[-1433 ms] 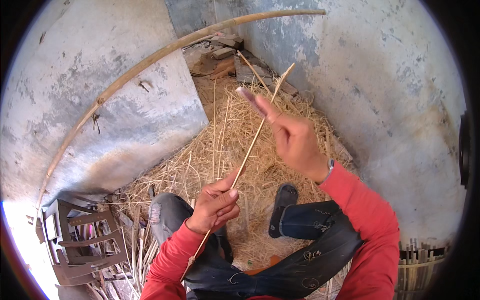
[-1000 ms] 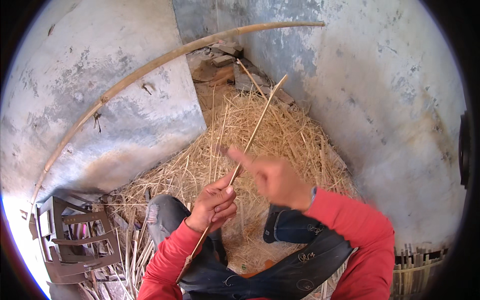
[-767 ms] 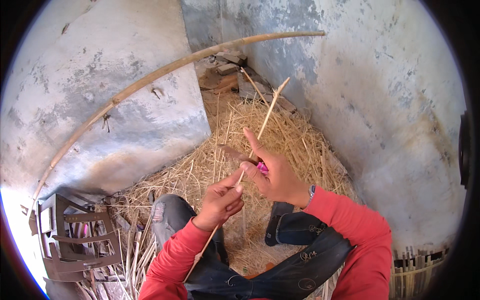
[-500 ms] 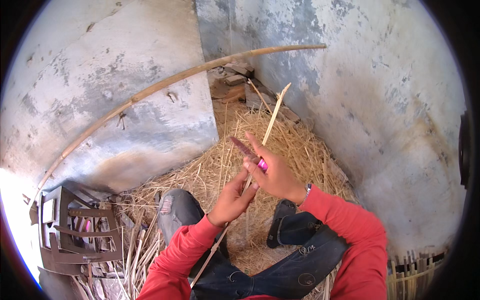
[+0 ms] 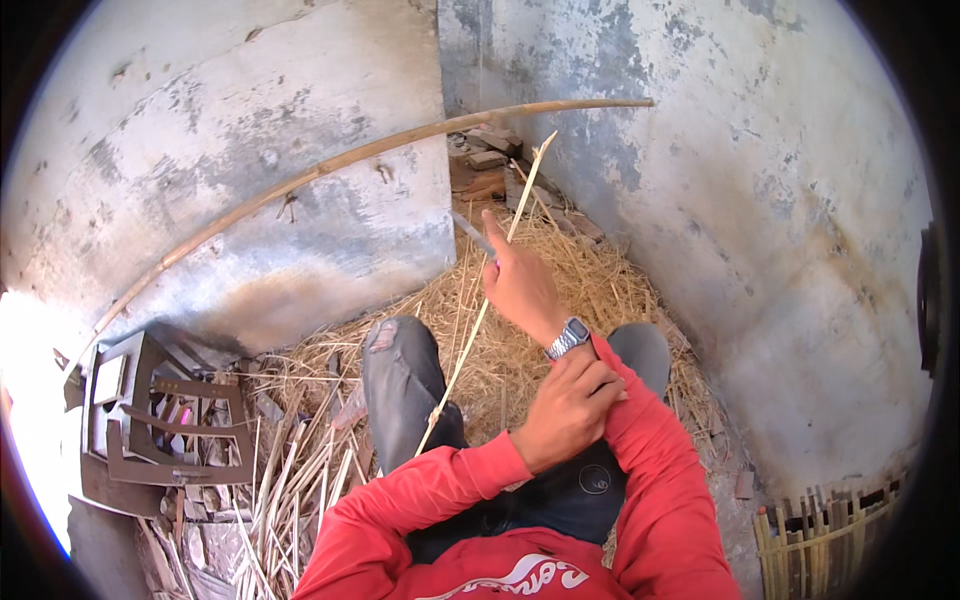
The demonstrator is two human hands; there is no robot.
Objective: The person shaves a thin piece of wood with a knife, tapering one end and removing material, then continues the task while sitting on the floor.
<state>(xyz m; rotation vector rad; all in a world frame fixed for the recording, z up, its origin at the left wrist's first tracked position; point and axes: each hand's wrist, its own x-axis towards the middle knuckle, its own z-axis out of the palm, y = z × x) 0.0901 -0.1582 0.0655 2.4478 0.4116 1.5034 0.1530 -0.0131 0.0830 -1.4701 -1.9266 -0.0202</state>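
My right hand (image 5: 525, 290) is closed round a knife, its index finger stretched out. The knife's blade (image 5: 472, 236) points up and left, and only a trace of its pink handle shows. A long, thin pale strip, seemingly bamboo (image 5: 462, 358), runs beside this hand's fingers and slants down to my lap; whether the hand also pinches it is hidden. My left hand (image 5: 568, 408) is closed on the red right sleeve (image 5: 640, 420), just below the wristwatch (image 5: 568, 337).
Shavings (image 5: 570, 270) cover the floor ahead. A long curved pole (image 5: 330, 165) spans the view before the wall. At left lie a dark broken frame (image 5: 180, 430) and several loose strips (image 5: 290, 500). Upright slats (image 5: 825, 540) stand at lower right; bricks (image 5: 490, 150) lie in the corner.
My left hand has let go of the strip and moved down to the right sleeve, baring the watch. My right hand, with the knife, has moved slightly up. My right knee has come up.
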